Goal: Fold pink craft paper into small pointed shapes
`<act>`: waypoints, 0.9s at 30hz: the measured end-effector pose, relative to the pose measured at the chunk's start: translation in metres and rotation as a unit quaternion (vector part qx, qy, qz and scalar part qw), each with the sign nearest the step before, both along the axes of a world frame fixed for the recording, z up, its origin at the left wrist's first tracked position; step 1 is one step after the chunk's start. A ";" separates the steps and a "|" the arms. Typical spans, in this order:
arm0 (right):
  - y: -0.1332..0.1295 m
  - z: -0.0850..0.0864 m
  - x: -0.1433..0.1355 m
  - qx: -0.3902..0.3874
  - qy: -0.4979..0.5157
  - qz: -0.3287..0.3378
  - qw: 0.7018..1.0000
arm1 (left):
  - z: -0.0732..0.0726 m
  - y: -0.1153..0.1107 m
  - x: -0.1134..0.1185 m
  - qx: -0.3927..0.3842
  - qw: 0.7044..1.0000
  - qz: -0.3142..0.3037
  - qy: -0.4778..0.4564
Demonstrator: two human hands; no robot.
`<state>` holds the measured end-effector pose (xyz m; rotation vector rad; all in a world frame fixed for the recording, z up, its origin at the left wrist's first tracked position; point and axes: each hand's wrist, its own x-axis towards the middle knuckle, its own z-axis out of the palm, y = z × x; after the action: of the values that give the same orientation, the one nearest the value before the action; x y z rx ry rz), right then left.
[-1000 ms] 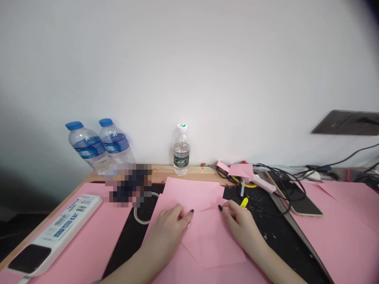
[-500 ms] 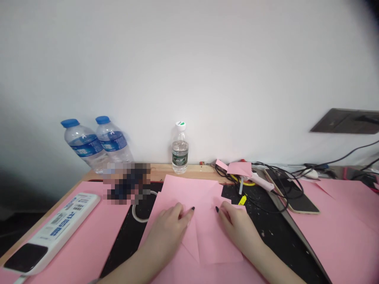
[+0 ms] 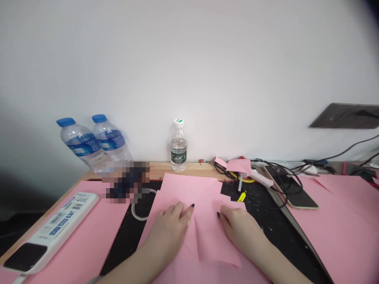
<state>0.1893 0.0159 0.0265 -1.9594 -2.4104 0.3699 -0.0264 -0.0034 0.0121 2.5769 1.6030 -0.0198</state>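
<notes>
Folded pink paper (image 3: 204,236) lies in front of me on more pink sheets (image 3: 189,183), with a crease running down its middle. My left hand (image 3: 170,227) presses on the paper's left side, its fingers curled and its thumb pointing at the crease. On the right side, my right hand (image 3: 241,225) has its fingers bent in and its thumb against the paper, closed on the folded flap. That flap's lower edge bulges up a little. The fingertips of my right hand are partly hidden.
A small water bottle (image 3: 179,152) stands by the wall, with two blue-capped bottles (image 3: 111,140) leaning at left. A white power bank (image 3: 55,232) lies on pink paper. To the right are a glue gun (image 3: 260,178), black cables (image 3: 286,199) and a phone (image 3: 296,191).
My right hand has turned and slid slightly toward me. The lower right corner of the flap has shifted down and bends more. My left hand stays almost in place.
</notes>
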 end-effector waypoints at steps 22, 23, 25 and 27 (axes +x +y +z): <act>0.012 0.001 0.008 0.002 0.331 -0.044 0.943 | 0.000 0.002 -0.005 0.086 0.991 -0.018 -0.101; 0.012 -0.002 0.007 0.019 0.323 -0.044 0.945 | -0.002 0.002 -0.005 0.097 0.990 -0.032 -0.102; 0.012 -0.007 0.006 0.042 0.303 -0.037 0.951 | -0.008 0.003 -0.005 0.104 0.988 -0.059 -0.099; 0.011 -0.011 0.006 0.061 0.270 -0.030 0.960 | -0.014 0.004 -0.005 0.090 0.989 -0.071 -0.089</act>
<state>0.1949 0.0272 0.0153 -1.6085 -1.9712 0.6401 -0.0314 0.0002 -0.0022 2.7309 1.4157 0.3489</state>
